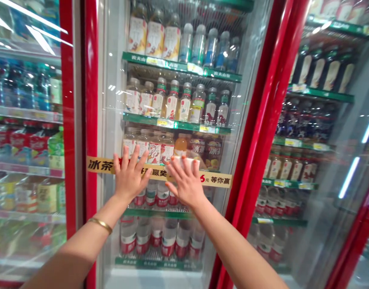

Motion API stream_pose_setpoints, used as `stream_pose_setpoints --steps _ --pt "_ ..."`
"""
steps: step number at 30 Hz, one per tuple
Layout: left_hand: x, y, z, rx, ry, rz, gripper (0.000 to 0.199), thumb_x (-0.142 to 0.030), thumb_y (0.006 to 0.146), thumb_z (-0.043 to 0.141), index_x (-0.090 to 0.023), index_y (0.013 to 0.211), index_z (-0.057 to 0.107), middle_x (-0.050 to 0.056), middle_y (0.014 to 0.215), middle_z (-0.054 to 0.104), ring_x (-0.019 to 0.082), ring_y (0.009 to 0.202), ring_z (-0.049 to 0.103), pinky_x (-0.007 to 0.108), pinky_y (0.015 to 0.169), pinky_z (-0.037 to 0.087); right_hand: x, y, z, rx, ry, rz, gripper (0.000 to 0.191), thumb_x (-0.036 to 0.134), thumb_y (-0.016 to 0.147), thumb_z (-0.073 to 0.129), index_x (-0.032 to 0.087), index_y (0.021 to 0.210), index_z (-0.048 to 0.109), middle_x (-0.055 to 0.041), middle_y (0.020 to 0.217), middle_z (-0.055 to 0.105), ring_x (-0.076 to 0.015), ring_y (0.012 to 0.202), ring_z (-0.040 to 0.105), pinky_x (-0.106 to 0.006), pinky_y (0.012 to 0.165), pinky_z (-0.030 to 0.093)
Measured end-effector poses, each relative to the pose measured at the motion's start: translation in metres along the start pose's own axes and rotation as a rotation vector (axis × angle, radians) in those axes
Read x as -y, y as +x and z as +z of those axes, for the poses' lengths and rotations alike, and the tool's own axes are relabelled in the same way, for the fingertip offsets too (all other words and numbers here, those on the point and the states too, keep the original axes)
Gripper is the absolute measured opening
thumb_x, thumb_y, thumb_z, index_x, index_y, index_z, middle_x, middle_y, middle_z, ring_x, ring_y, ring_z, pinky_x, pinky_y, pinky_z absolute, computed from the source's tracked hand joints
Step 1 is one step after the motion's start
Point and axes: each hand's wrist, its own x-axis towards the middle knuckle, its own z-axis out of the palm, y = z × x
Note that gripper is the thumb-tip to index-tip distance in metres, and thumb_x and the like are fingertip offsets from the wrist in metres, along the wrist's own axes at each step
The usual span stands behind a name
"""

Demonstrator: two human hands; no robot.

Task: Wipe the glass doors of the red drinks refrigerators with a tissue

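Observation:
My left hand is spread flat over the glass door of a drinks fridge, at a beige strip with printed characters. A gold bangle circles the left wrist. To its right, my right hand lies flat over the same strip, fingers stretched out. Beneath its fingertips shows a white patch, perhaps a folded tissue or cloth; the fingers mostly cover it. Neither hand has its fingers wrapped around anything. Behind the glass, bottles stand partly hidden by the hands.
Red door frames border the glass on both sides. Green-edged shelves inside carry rows of bottled drinks. Another fridge with bottles stands at the right, and one with drink packs at the left. Lights reflect in the glass.

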Motion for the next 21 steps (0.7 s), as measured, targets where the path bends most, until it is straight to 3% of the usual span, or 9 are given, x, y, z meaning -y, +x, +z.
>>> stream_pose_setpoints --steps 2,3,6,9,12,14,16,19,21 --pt "0.0 -0.003 0.001 0.007 -0.005 0.008 0.081 -0.05 0.106 0.055 -0.045 0.176 0.015 -0.001 0.186 0.014 0.034 0.175 0.003 0.067 0.14 -0.004 0.003 -0.021 0.001 0.038 0.001 -0.172 0.074 0.062 0.11 0.048 0.033 0.176 0.031 0.0034 0.181 0.036 -0.0283 0.176 0.009 -0.058 0.143 -0.008" --pt "0.001 -0.004 0.001 0.007 -0.01 0.013 0.081 -0.05 0.106 0.055 -0.045 0.176 0.015 -0.002 0.187 0.013 0.034 0.175 0.002 0.067 0.14 -0.004 -0.003 -0.03 0.0 0.041 -0.012 -0.155 0.073 0.061 0.11 0.049 0.033 0.175 0.032 0.0035 0.181 0.037 -0.0277 0.176 0.008 -0.057 0.143 -0.009" --pt "0.002 -0.005 0.003 -0.018 -0.021 0.024 0.081 -0.051 0.106 0.055 -0.046 0.176 0.014 -0.004 0.187 0.012 0.032 0.176 0.002 0.066 0.141 -0.004 -0.036 -0.023 -0.006 -0.029 -0.071 0.232 0.074 0.053 0.112 0.047 0.029 0.178 0.025 -0.0043 0.184 0.032 -0.0342 0.176 0.005 -0.068 0.141 0.003" --pt "0.0 -0.004 0.004 -0.068 -0.001 0.04 0.079 -0.047 0.107 0.054 -0.045 0.177 0.016 -0.004 0.186 0.014 0.03 0.176 0.002 0.064 0.142 -0.003 -0.041 0.033 -0.007 -0.112 -0.094 0.517 0.076 0.051 0.113 0.041 0.026 0.18 0.015 -0.0098 0.187 0.019 -0.0419 0.175 0.004 -0.081 0.135 0.015" --pt "-0.001 -0.003 0.003 -0.085 0.018 0.071 0.079 -0.043 0.107 0.055 -0.042 0.177 0.019 -0.002 0.186 0.016 0.028 0.176 0.003 0.061 0.142 -0.002 -0.005 0.068 -0.001 -0.064 -0.045 0.273 0.075 0.059 0.112 0.041 0.03 0.179 0.02 -0.0019 0.188 0.017 -0.0377 0.175 0.005 -0.074 0.14 0.012" --pt "0.003 -0.003 -0.002 -0.083 0.015 0.082 0.079 -0.042 0.107 0.055 -0.042 0.177 0.02 -0.002 0.185 0.021 0.028 0.176 0.007 0.058 0.143 0.001 0.017 0.053 0.001 0.003 0.004 -0.013 0.077 0.064 0.11 0.044 0.032 0.177 0.026 0.0038 0.186 0.023 -0.0315 0.176 0.005 -0.065 0.143 0.01" --pt "0.013 -0.003 -0.008 -0.075 0.003 0.089 0.078 -0.041 0.107 0.055 -0.044 0.177 0.021 -0.002 0.183 0.027 0.026 0.174 0.017 0.053 0.143 0.006 0.017 0.018 -0.001 0.05 0.02 -0.167 0.078 0.065 0.108 0.05 0.033 0.176 0.029 0.0057 0.183 0.031 -0.0275 0.176 0.007 -0.06 0.145 0.008" --pt "0.034 -0.004 -0.016 -0.066 0.008 0.083 0.077 -0.044 0.106 0.055 -0.047 0.175 0.022 -0.003 0.183 0.029 0.026 0.172 0.025 0.052 0.143 0.003 -0.019 -0.017 -0.009 0.028 -0.034 -0.037 0.077 0.058 0.109 0.053 0.033 0.177 0.027 0.0027 0.18 0.039 -0.031 0.175 0.011 -0.062 0.145 0.007" --pt "0.045 -0.006 -0.016 -0.067 0.024 0.077 0.079 -0.046 0.106 0.056 -0.047 0.176 0.02 -0.002 0.184 0.025 0.029 0.173 0.021 0.057 0.143 -0.003 -0.042 -0.002 -0.013 -0.036 -0.069 0.176 0.077 0.054 0.111 0.048 0.032 0.179 0.02 -0.0009 0.182 0.035 -0.0376 0.174 0.012 -0.071 0.142 0.009"
